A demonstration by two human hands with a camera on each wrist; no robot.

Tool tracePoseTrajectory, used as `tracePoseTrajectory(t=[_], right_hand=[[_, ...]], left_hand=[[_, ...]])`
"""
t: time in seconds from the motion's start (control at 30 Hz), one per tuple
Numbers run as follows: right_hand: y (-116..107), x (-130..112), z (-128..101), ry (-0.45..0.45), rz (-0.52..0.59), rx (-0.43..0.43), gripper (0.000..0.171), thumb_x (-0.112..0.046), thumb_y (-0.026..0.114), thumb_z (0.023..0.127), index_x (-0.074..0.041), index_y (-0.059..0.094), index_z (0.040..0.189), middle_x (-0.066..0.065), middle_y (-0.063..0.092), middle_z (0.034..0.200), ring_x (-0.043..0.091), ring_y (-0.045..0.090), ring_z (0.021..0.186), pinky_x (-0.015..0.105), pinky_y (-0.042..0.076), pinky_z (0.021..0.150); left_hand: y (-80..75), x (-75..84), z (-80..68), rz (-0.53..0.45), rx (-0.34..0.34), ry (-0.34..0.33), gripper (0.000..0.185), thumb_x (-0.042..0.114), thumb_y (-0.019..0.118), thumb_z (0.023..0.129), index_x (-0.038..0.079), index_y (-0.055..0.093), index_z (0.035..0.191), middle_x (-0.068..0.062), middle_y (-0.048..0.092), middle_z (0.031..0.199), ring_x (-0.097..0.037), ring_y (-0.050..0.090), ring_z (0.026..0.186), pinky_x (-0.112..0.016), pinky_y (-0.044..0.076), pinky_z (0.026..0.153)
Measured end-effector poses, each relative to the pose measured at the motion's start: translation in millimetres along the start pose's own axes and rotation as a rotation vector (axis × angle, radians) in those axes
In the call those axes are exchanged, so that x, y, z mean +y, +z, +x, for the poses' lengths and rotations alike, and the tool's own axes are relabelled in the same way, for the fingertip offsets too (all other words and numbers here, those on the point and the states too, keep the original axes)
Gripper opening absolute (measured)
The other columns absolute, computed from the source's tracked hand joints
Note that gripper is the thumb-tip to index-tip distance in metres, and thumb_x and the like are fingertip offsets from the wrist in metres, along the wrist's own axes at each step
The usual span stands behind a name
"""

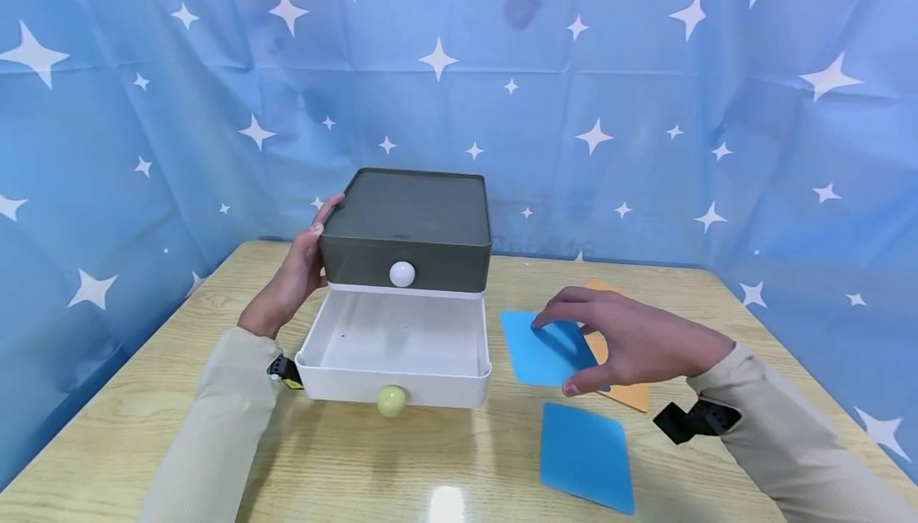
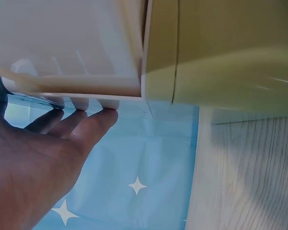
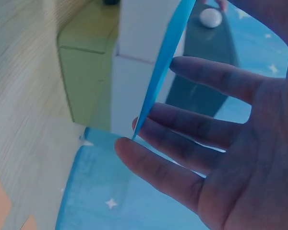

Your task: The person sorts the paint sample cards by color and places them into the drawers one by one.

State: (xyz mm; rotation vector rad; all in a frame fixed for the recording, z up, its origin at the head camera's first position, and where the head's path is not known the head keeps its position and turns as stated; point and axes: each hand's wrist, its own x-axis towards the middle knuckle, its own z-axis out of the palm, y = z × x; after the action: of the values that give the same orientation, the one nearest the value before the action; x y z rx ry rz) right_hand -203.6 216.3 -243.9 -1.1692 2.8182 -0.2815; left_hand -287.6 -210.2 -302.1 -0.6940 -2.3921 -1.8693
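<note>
Two hands at a two-drawer organiser on a wooden counter (image 1: 143, 395).

The left hand (image 1: 297, 272) rests straight fingers (image 2: 93, 127) against the drawer box (image 1: 412, 220); its white lower drawer (image 1: 398, 348) stands pulled out, empty. The right hand (image 1: 631, 344) pinches a blue card (image 1: 545, 348); only the right wrist view shows it lifted edge-on between spread fingers (image 3: 192, 122).

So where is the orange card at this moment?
In the head view the orange card lies on the table, right of the open white drawer, mostly hidden under the blue card and the right hand.
</note>
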Motion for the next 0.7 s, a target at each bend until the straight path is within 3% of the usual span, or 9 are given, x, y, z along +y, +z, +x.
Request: tracePoseTrajectory(t=[0.13,0.23,0.7], right_hand=[[-3,-5,1,-0.044,0.003,0.015,0.062,-0.066,0.068,0.083,-0.034,0.057,0.135,-0.011,0.056,0.135,0.017,0.055,0.122,0.040,0.052,0.093],[-5,-10,5,-0.075,0.017,0.014,0.060,-0.062,0.070,0.084,-0.031,0.058,0.134,-0.010,0.056,0.133,0.016,0.056,0.119,0.038,0.052,0.092],[-9,-45,43,-0.107,0.062,0.009,0.063,-0.059,0.074,0.083,-0.027,0.060,0.135,-0.006,0.059,0.136,0.016,0.058,0.120,0.040,0.051,0.097]], left_hand=[[-0.8,0.4,-0.3,0.000,0.000,-0.002,0.058,0.057,0.005,0.101,0.050,0.005,0.158,-0.006,0.002,0.168,-0.047,0.027,0.141,-0.042,0.043,0.085],[-0.9,0.6,-0.6,0.000,0.000,-0.006,0.058,0.057,0.005,0.100,0.050,0.004,0.158,-0.006,0.002,0.168,-0.047,0.027,0.141,-0.042,0.043,0.085],[-1.2,-1.4,-0.4,-0.005,0.002,0.004,0.057,0.056,0.006,0.101,0.050,0.006,0.158,-0.007,0.006,0.168,-0.045,0.030,0.138,-0.043,0.044,0.084]])
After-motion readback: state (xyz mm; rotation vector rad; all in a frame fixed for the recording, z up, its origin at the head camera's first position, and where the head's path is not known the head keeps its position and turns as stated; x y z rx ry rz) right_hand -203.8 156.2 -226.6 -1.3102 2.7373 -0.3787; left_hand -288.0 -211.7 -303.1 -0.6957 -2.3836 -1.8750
